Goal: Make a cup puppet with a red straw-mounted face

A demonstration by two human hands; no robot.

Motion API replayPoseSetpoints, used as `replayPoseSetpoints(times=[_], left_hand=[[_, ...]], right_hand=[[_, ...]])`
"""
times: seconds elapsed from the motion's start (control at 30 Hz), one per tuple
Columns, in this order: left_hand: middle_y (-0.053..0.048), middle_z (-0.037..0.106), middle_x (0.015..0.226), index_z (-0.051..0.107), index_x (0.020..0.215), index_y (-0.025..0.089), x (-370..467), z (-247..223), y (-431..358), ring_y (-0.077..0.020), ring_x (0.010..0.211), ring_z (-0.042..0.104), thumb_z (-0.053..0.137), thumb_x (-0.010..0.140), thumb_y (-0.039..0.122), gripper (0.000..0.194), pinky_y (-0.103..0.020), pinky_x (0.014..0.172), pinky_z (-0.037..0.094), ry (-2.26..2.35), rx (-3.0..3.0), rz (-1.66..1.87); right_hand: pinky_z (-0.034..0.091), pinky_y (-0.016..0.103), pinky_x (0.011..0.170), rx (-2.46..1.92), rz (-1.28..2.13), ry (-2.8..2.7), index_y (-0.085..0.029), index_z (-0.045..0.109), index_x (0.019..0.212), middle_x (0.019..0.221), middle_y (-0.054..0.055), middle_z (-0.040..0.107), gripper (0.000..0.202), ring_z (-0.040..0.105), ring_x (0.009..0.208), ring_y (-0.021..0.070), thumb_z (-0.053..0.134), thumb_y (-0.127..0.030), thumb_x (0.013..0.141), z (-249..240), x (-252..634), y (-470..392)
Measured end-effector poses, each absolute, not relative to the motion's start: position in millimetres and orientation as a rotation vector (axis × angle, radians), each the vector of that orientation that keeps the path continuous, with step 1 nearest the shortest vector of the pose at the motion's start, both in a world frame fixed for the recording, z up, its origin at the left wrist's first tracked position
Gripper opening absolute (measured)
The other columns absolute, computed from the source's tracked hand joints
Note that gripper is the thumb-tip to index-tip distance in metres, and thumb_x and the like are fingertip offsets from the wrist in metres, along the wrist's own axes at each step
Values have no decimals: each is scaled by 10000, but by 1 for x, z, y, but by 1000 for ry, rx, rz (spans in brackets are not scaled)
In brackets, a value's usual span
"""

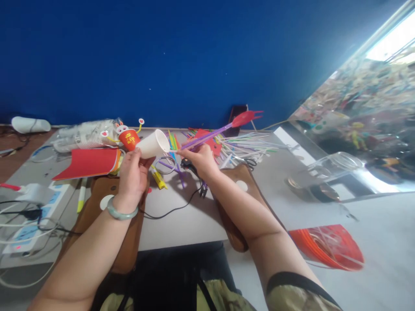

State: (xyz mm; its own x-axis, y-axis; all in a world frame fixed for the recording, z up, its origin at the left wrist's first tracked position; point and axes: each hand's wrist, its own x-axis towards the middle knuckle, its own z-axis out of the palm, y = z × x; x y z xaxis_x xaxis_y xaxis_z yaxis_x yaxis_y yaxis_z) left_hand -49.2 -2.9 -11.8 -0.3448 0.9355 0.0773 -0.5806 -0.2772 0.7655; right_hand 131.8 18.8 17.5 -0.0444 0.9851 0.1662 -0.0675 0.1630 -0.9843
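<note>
My left hand (132, 175) is closed round a white paper cup (151, 144), which is tilted with its mouth toward the right. My right hand (202, 162) is closed near the cup's rim, its fingertips pinching what appears to be a purple stick (212, 134). At the stick's upper right end is a red cut-out (244, 118) with a pronged tip. Just behind my left hand stands a decorated red cup (129, 139) with a white animal face and bent yellow arms. Beneath my right hand lies a black-handled tool (203, 190), partly hidden.
Loose pipe cleaners (249, 144) spread along the wall, with scissors (250, 163) nearby. Brown mats (128, 233) lie under both forearms. Red paper sheets (87, 163), bagged cups (87, 136), a glue tube (158, 178) and a power strip (42, 216) are leftward. An orange basket (329, 246) stands at right.
</note>
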Motion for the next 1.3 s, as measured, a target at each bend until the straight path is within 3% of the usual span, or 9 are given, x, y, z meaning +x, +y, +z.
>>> replayPoseSetpoints(times=[0.13, 0.27, 0.53, 0.6, 0.7, 0.83, 0.97, 1.13, 1.3], left_hand=[[-74, 715, 1090, 652, 942, 211, -61, -7, 4, -187, 1008, 682, 678, 844, 363, 184, -288, 840, 581, 799, 593, 1876], [-99, 711, 1011, 649, 962, 185, -66, -4, 5, -186, 930, 693, 632, 859, 362, 205, -294, 820, 584, 791, 542, 1826], [-46, 700, 830, 645, 866, 178, -61, 0, 0, -154, 742, 687, 629, 819, 362, 190, -277, 734, 597, 715, 464, 1799], [-30, 679, 751, 638, 835, 172, -61, 0, -1, -134, 653, 658, 616, 808, 349, 181, -267, 690, 595, 691, 434, 1793], [-21, 665, 706, 627, 809, 171, -61, 0, -1, -119, 596, 625, 600, 777, 332, 167, -255, 648, 590, 666, 412, 1764], [-48, 711, 863, 628, 863, 192, -58, 4, -5, -173, 809, 694, 582, 760, 346, 191, -247, 655, 594, 637, 501, 1715], [-70, 715, 914, 621, 867, 196, -53, 6, -10, -226, 928, 702, 571, 765, 435, 265, -282, 689, 602, 615, 568, 1642], [-73, 713, 917, 607, 868, 204, -51, 6, -12, -247, 949, 706, 563, 773, 476, 291, -335, 756, 605, 603, 661, 1611], [-43, 699, 848, 600, 809, 208, -50, 9, -11, -224, 952, 700, 592, 754, 410, 210, -344, 854, 595, 579, 639, 1650]], right_hand=[[501, 243, 613, -1243, 1250, -1560, -152, 591, 1047, 676, -53, 670, 545, 621, 610, 125, 807, -152, 547, 16, 145, 29], [489, 223, 558, -1416, 1282, -1940, -154, 563, 1051, 639, -64, 652, 523, 628, 588, 132, 764, -81, 575, 12, 146, 30], [468, 209, 558, -1506, 1383, -2239, -122, 569, 1262, 624, -16, 708, 561, 656, 570, 137, 767, -245, 751, 13, 137, 24], [480, 225, 601, -1535, 1278, -2276, -125, 663, 1114, 689, 33, 738, 354, 664, 588, 137, 660, -382, 871, 13, 138, 27], [478, 254, 690, -1689, 745, -2379, -160, 720, 902, 816, 71, 761, 314, 697, 732, 172, 495, -370, 960, 7, 136, 31], [487, 299, 770, -1814, 174, -2532, -189, 708, 1034, 1069, 108, 737, 271, 692, 977, 253, 511, -347, 939, -11, 123, 28], [505, 301, 774, -1801, 118, -2622, -159, 680, 1104, 1182, 151, 685, 288, 686, 1017, 260, 486, -305, 950, -20, 110, 21], [521, 320, 781, -1829, 73, -2651, -130, 681, 1083, 1113, 183, 700, 272, 707, 985, 278, 468, -168, 918, -5, 115, 16], [539, 356, 790, -1825, 40, -2693, -126, 648, 1150, 1064, 186, 711, 298, 705, 989, 309, 517, -270, 925, 0, 117, 14]])
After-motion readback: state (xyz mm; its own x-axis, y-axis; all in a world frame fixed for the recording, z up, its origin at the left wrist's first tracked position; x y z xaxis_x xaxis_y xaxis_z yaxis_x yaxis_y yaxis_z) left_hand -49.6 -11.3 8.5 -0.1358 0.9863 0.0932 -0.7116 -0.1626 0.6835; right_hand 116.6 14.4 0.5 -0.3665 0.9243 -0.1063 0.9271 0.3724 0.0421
